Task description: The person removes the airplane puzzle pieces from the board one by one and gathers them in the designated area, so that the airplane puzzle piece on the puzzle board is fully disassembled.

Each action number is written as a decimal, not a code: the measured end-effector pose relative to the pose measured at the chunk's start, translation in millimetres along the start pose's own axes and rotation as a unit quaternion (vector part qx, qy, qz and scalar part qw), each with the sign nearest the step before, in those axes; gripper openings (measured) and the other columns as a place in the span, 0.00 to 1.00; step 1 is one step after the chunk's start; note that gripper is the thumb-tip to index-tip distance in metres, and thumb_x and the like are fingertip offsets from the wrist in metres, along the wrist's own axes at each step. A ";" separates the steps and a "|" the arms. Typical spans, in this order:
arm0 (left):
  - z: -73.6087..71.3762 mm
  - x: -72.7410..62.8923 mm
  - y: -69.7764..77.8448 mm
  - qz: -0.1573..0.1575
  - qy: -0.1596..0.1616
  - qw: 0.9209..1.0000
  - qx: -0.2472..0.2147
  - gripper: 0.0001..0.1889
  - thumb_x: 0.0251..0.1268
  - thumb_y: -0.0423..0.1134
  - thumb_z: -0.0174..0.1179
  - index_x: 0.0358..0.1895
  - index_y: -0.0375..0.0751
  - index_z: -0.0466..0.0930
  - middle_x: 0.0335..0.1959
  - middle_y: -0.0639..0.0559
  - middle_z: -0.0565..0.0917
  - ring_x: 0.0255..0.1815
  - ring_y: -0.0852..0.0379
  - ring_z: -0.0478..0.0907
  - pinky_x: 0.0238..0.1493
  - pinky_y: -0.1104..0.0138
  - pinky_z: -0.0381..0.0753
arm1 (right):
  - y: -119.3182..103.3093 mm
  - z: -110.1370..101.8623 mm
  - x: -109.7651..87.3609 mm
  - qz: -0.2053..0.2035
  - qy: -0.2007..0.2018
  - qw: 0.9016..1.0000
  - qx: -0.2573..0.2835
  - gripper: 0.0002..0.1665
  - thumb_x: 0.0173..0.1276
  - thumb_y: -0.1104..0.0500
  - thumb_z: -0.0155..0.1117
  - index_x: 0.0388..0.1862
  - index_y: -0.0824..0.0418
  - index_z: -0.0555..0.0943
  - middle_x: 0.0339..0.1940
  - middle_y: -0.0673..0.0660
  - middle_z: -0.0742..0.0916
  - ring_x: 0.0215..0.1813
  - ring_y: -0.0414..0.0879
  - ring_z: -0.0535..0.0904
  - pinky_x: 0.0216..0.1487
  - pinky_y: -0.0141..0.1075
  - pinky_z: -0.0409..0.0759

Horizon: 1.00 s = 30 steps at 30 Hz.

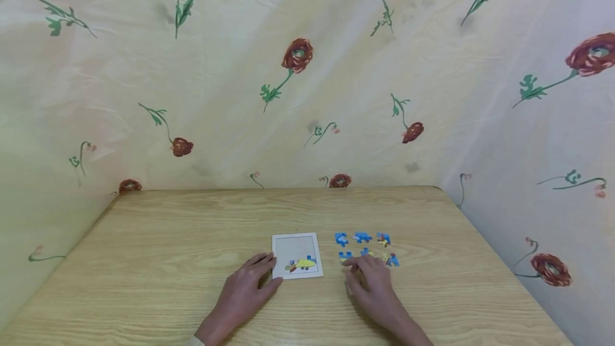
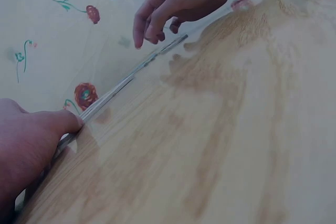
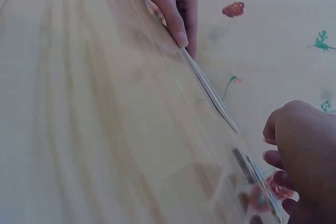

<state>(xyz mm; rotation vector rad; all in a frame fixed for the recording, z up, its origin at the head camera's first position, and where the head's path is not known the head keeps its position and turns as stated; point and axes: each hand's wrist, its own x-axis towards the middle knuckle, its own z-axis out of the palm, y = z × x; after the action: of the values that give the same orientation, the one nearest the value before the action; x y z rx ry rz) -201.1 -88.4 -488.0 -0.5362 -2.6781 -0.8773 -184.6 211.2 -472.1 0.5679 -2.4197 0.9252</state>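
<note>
A square white-rimmed puzzle tray (image 1: 297,235) lies flat on the table, with a yellow, red and blue picture part (image 1: 305,264) in its lower right. My left hand (image 1: 246,288) rests at the tray's left side, fingertips on the rim and thumb by the lower left corner. To the right, my right hand (image 1: 372,284) hangs above the lower row of loose puzzle pieces (image 1: 341,239), fingers loosely bent. In the left wrist view nothing shows between the right hand's fingers (image 2: 157,22). This hand partly covers some lower pieces (image 1: 393,260).
The loose pieces, mostly blue, lie in two rows right of the tray. The wood-grain table (image 1: 192,228) extends around them. A flowered cloth (image 1: 230,95) hangs behind the table and along both sides.
</note>
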 end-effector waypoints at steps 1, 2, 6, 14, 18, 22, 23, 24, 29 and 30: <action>-0.1 -0.1 -0.2 0.001 0.001 1.000 0.001 0.24 0.68 0.49 0.69 0.60 0.36 0.86 0.64 0.46 0.83 0.67 0.45 0.77 0.58 0.47 0.81 | -2.1 2.6 1.0 0.003 -0.004 1.000 0.001 0.16 0.63 0.71 0.71 0.47 0.56 0.85 0.38 0.38 0.80 0.45 0.41 0.72 0.48 0.45 0.65; -0.2 -0.1 -0.3 0.000 0.001 1.000 0.000 0.24 0.68 0.49 0.69 0.60 0.36 0.86 0.64 0.46 0.82 0.67 0.45 0.77 0.58 0.47 0.81 | -4.4 4.9 2.2 0.006 -0.010 1.000 0.001 0.16 0.64 0.71 0.71 0.47 0.55 0.85 0.39 0.37 0.79 0.45 0.41 0.71 0.48 0.45 0.65; -1.4 -0.1 0.0 -0.002 0.000 1.000 -0.001 0.24 0.68 0.49 0.70 0.60 0.36 0.85 0.64 0.46 0.82 0.67 0.45 0.77 0.58 0.47 0.81 | -14.0 12.2 6.8 0.020 -0.035 0.999 0.005 0.16 0.65 0.70 0.70 0.47 0.54 0.85 0.39 0.39 0.78 0.46 0.41 0.70 0.49 0.46 0.65; -1.6 -0.4 0.1 0.000 0.003 1.000 0.000 0.24 0.68 0.49 0.70 0.60 0.37 0.86 0.64 0.46 0.83 0.67 0.46 0.78 0.59 0.48 0.81 | -24.4 25.6 15.7 0.038 -0.069 0.997 0.015 0.15 0.66 0.67 0.69 0.49 0.54 0.85 0.40 0.41 0.79 0.48 0.40 0.69 0.53 0.47 0.67; -1.6 -0.4 1.2 0.003 0.007 1.000 0.002 0.24 0.68 0.49 0.70 0.60 0.38 0.86 0.64 0.47 0.83 0.66 0.46 0.78 0.59 0.48 0.81 | -28.7 35.7 22.0 0.035 -0.078 0.996 0.022 0.14 0.67 0.66 0.69 0.49 0.53 0.85 0.39 0.41 0.79 0.48 0.41 0.69 0.54 0.48 0.67; -1.7 -0.2 1.1 0.010 0.012 1.000 0.006 0.24 0.68 0.50 0.69 0.60 0.38 0.86 0.64 0.47 0.83 0.66 0.47 0.78 0.58 0.48 0.81 | -32.5 46.0 28.5 0.031 -0.085 0.996 0.027 0.13 0.66 0.66 0.70 0.49 0.56 0.85 0.39 0.45 0.79 0.50 0.44 0.70 0.56 0.52 0.66; -1.5 -0.2 0.7 0.011 0.013 1.000 0.006 0.24 0.68 0.50 0.69 0.60 0.38 0.86 0.64 0.47 0.83 0.66 0.47 0.78 0.58 0.48 0.81 | -33.3 48.5 30.1 0.030 -0.087 0.995 0.025 0.13 0.66 0.65 0.69 0.49 0.56 0.85 0.39 0.45 0.79 0.50 0.45 0.70 0.56 0.52 0.65; -1.6 -0.1 0.6 0.011 0.013 1.000 0.005 0.24 0.68 0.50 0.69 0.60 0.38 0.86 0.64 0.47 0.83 0.66 0.47 0.78 0.58 0.48 0.81 | -34.2 50.8 31.6 0.029 -0.090 0.995 0.023 0.13 0.66 0.65 0.69 0.49 0.56 0.84 0.39 0.46 0.79 0.50 0.46 0.70 0.56 0.52 0.65; -1.5 0.0 -0.5 0.010 0.011 1.000 0.006 0.24 0.69 0.49 0.69 0.60 0.38 0.86 0.64 0.47 0.83 0.66 0.47 0.78 0.57 0.48 0.82 | -38.3 60.7 37.1 0.026 -0.098 0.995 0.013 0.13 0.66 0.63 0.68 0.49 0.57 0.84 0.39 0.47 0.79 0.49 0.47 0.70 0.55 0.53 0.66; -1.8 -0.1 -0.6 0.010 0.010 1.000 0.006 0.24 0.69 0.50 0.69 0.60 0.38 0.86 0.64 0.48 0.83 0.66 0.47 0.78 0.57 0.48 0.82 | -39.1 62.2 37.8 0.023 -0.099 0.995 0.012 0.12 0.66 0.63 0.68 0.49 0.57 0.84 0.39 0.48 0.79 0.49 0.47 0.70 0.55 0.54 0.66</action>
<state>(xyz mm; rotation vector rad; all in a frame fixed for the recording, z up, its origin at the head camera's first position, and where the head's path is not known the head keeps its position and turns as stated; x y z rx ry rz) -201.0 -89.9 -486.9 -0.5474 -2.6530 -0.8571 -211.9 133.2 -471.7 0.6421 -2.6114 0.9582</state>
